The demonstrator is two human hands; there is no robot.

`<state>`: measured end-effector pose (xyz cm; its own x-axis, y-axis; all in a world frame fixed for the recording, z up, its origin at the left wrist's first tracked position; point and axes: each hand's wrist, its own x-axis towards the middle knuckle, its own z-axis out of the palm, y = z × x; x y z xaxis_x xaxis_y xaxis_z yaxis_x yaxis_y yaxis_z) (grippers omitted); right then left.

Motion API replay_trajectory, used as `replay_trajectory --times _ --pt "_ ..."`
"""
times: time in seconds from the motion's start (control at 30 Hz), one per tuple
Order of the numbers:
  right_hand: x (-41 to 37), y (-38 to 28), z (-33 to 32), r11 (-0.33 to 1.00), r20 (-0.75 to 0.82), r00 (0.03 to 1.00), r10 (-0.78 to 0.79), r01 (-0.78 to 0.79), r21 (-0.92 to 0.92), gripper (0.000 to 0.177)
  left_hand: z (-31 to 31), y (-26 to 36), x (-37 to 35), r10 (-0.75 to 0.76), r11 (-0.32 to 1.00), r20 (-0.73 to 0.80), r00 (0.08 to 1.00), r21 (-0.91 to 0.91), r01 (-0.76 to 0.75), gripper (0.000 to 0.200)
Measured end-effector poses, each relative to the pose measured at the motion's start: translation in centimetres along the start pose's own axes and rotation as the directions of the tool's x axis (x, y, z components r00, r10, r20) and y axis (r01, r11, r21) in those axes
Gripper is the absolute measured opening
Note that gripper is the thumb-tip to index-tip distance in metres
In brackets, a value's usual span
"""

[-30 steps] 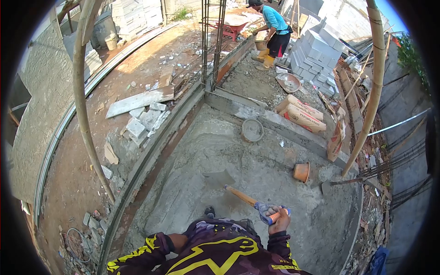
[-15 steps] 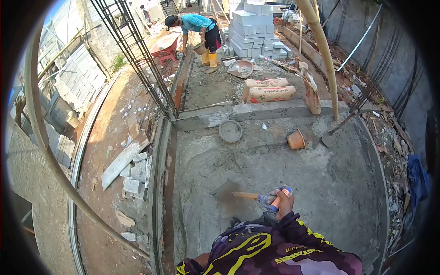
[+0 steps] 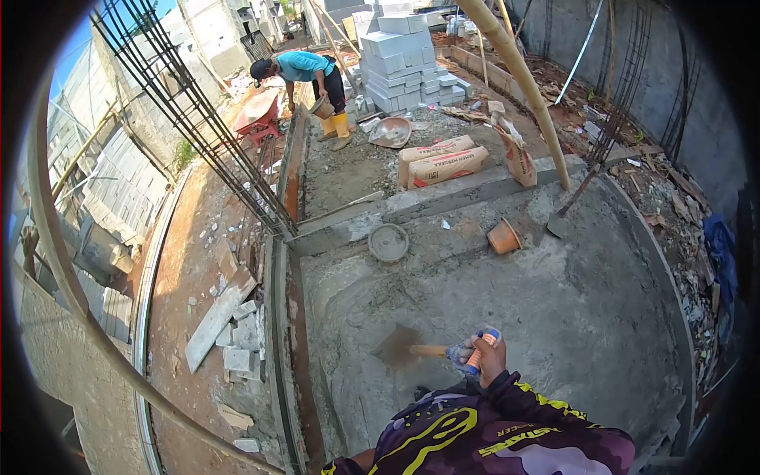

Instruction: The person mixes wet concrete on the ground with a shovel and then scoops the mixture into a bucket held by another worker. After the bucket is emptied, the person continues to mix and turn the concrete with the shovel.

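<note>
A shovel is in use over the wet grey concrete (image 3: 538,317), its blurred blade (image 3: 398,346) low at the surface. Its wooden shaft (image 3: 428,350) runs rightward to an orange and blue grip (image 3: 484,348). My right hand (image 3: 492,362), bare, is closed round that grip. Just below it, a blue-and-white glove wraps the shaft; this looks like my left hand (image 3: 458,355), closed, its forearm mostly hidden by my patterned shirt (image 3: 467,431). A round tub (image 3: 388,243) filled with grey mix sits beyond the blade.
An orange bucket (image 3: 504,236) lies tipped near a second shovel (image 3: 557,225). Behind the low concrete edge lie cement bags (image 3: 447,166) and stacked blocks (image 3: 396,63). A co-worker (image 3: 305,71) bends over with a bucket. Rebar (image 3: 198,119) and curved poles (image 3: 522,79) cross the view.
My view has tilted and shifted, so the background sits further left. The blade has turned and shows broader on the concrete. Both hands keep their hold; the co-worker stays bent over.
</note>
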<state>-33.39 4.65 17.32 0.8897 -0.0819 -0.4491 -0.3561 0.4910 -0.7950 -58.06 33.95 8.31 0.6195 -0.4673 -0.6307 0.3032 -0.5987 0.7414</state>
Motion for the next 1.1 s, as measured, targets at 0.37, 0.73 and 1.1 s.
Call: replay_trajectory --times 0.37,0.73,1.1 --pt "-0.3 -0.2 0.8 1.000 0.050 0.999 0.011 -0.010 -0.025 0.022 -0.1 0.1 -0.2 0.029 0.999 0.023 0.999 0.027 -0.029 0.040" --pt "-1.0 -0.5 2.5 0.997 0.190 0.982 -0.018 0.033 -0.075 0.021 1.9 0.1 -0.4 0.116 0.992 -0.008 0.993 0.047 -0.116 0.039" --pt "-2.0 0.2 3.5 0.996 0.204 0.979 -0.005 0.024 -0.090 0.022 2.7 1.3 -1.2 0.130 0.989 -0.088 0.988 -0.055 -0.135 0.035"
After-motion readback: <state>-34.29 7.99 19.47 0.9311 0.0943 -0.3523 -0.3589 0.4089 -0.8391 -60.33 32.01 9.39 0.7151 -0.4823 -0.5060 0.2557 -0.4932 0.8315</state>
